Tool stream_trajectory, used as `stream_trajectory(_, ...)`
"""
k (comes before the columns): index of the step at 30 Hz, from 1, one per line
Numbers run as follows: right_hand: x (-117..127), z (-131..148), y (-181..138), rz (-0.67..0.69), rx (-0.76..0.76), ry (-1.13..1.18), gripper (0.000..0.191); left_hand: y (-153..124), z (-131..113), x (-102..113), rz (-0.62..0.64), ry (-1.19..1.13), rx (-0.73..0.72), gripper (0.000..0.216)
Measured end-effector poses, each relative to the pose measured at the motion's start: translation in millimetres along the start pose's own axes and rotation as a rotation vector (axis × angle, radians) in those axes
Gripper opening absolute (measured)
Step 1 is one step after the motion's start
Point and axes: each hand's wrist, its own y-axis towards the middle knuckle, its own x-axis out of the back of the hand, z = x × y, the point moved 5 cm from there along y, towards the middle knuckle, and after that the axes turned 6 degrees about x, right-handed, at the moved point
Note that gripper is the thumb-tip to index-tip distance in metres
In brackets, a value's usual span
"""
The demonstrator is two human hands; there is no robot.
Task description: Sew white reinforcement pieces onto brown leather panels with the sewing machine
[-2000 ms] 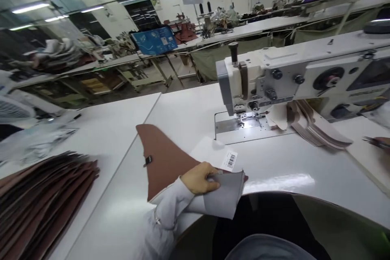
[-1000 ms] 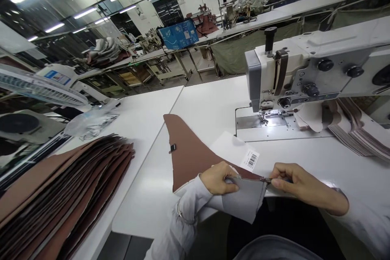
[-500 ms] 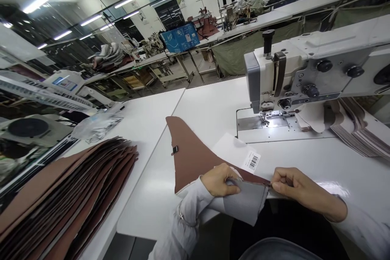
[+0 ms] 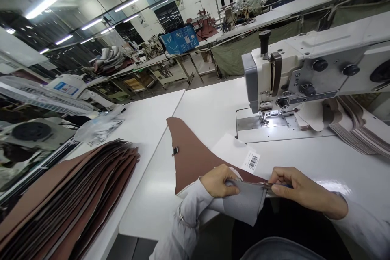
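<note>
A brown leather piece [image 4: 190,158] with a grey underside lies on the white table [image 4: 213,105], its near corner folded up toward me. My left hand [image 4: 217,180] is closed, pinching the folded grey flap. My right hand [image 4: 294,191] is closed in a pinch at the flap's right edge and grips a small thin tool, too small to name. A white barcode label [image 4: 252,160] lies on a white sheet just beyond my hands.
A white sewing machine [image 4: 304,73] stands at the right, with a stack of pale cut pieces [image 4: 350,126] beside it. A fanned pile of brown leather pieces [image 4: 67,203] lies at the left. A plastic bag [image 4: 97,128] sits behind it. Other worktables stand beyond.
Two seconds ago only my left hand held the flap. My right hand has come in and pinched the flap's right edge; it has since shifted slightly. The view swung right.
</note>
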Motion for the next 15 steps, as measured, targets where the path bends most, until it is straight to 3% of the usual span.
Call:
stream_trajectory(9, -1, 1, 3, -0.072, 0.046, -0.054, 0.041, 1, 1, -2, 0.014, -0.027, 0.016, 0.011)
stream_trajectory(12, 12, 0, 0, -0.198, 0.035, -0.103, 0.044, -6, 4, 3, -0.006, -0.143, -0.001, 0.017)
stream_trajectory(15, 44, -1, -23, -0.439, 0.057, -0.273, 0.04, -23, 15, 15, -0.099, -0.422, -0.028, 0.025)
